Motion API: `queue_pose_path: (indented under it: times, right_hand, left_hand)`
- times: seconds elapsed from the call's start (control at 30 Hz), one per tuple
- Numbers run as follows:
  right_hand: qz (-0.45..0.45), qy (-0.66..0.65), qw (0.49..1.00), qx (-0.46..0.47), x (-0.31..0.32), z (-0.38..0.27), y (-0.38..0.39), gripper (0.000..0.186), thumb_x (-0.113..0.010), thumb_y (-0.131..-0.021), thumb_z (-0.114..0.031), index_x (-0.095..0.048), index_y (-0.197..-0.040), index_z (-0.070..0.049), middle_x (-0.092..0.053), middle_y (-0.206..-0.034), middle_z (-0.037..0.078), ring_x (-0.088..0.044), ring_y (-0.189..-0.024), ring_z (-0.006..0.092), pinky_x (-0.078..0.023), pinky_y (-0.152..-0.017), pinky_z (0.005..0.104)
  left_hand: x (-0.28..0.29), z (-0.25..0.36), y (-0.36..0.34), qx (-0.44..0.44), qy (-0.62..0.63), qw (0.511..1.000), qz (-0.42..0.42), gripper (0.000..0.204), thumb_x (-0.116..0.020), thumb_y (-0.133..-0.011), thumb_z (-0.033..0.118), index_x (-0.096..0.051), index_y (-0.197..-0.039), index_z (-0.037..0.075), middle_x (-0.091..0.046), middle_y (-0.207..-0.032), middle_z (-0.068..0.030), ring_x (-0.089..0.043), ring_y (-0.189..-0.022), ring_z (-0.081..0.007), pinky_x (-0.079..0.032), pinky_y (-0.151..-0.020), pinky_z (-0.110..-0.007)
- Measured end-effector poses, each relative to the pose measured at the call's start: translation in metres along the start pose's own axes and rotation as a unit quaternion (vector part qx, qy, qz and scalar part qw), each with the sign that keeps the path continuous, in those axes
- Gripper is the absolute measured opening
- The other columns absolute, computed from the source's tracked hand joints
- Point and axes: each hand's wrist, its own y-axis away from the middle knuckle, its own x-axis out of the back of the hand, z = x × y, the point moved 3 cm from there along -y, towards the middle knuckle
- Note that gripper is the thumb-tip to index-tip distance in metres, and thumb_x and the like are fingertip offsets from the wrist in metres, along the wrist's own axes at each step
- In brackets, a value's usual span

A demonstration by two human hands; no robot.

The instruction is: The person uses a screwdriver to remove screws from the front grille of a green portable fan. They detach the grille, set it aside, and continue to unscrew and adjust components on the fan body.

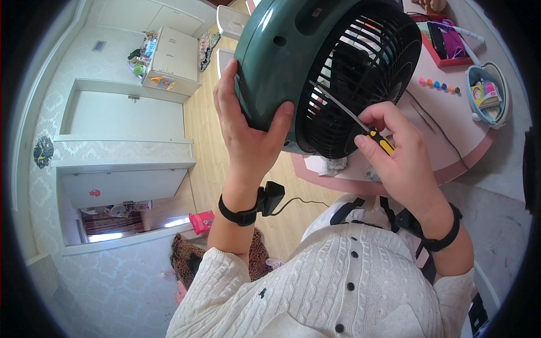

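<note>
A dark green fan (267, 62) with a black slatted grille (389, 73) is tilted up in front of me, over the table. My left hand (248, 118) grips the green housing at its lower left, thumb on the near side and fingers round the outer edge. In my right hand (397, 149) is a screwdriver (382, 141) with a yellow and black handle, pinched between thumb and fingers. Its metal shaft points up and left, and the tip meets the edge of the grille near the housing. Whether the tip sits in a screw is too small to tell.
Beneath the fan stands a white table with a pink edge (479, 152). On it are a red tray (451, 59), a light blue basket (504, 96), a row of small coloured pieces (439, 85) and a dark cable (442, 135). A white cabinet (172, 56) stands further left.
</note>
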Motion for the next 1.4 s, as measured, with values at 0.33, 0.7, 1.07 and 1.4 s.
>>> queue_pose_path:
  times: [0.33,0.7,1.07,1.4]
  right_hand:
    - [0.015,0.157,0.985,0.064,0.004,-0.011,-0.001,0.015,-0.064,-0.083,-0.006,-0.056,-0.095,-0.004,-0.063,-0.085,0.014,-0.063,-0.075,0.0342,-0.048,-0.061,0.0395]
    - [0.027,0.222,0.974,0.046,0.004,-0.023,-0.003,0.019,-0.066,-0.082,-0.009,-0.054,-0.096,-0.006,-0.062,-0.083,0.01,-0.062,-0.072,0.0338,-0.048,-0.061,0.0409]
    - [0.039,0.324,0.938,0.113,0.007,-0.035,-0.006,0.013,-0.066,-0.084,-0.011,-0.056,-0.09,-0.004,-0.062,-0.077,0.01,-0.062,-0.07,0.0307,-0.047,-0.061,0.037]
    - [-0.147,-0.309,0.89,-0.302,0.017,-0.004,-0.023,0.022,-0.053,-0.098,-0.022,-0.059,-0.096,-0.001,-0.062,-0.072,0.007,-0.043,-0.041,0.0021,-0.026,-0.034,0.0153]
  left_hand:
    - [0.0,0.003,0.001,0.022,0.002,1.0,0.001,0.079,-0.075,-0.071,0.01,-0.036,-0.138,-0.002,-0.047,-0.124,-0.0191,-0.048,-0.113,-0.0332,-0.039,-0.097,-0.041]
    - [-0.001,0.007,-0.003,-0.064,-0.039,0.997,0.03,0.076,-0.074,-0.072,0.01,-0.039,-0.138,0.0,-0.048,-0.127,-0.0184,-0.048,-0.117,-0.0317,-0.039,-0.099,-0.04]
    - [-0.002,0.005,-0.001,-0.075,-0.033,0.995,0.057,0.079,-0.075,-0.066,0.011,-0.041,-0.136,0.002,-0.048,-0.126,-0.0214,-0.05,-0.112,-0.0394,-0.043,-0.095,-0.044]
    - [-0.001,0.002,-0.002,-0.1,-0.036,0.991,0.076,0.075,-0.076,-0.069,0.013,-0.043,-0.135,0.003,-0.052,-0.121,-0.0185,-0.053,-0.109,-0.0346,-0.046,-0.092,-0.041]
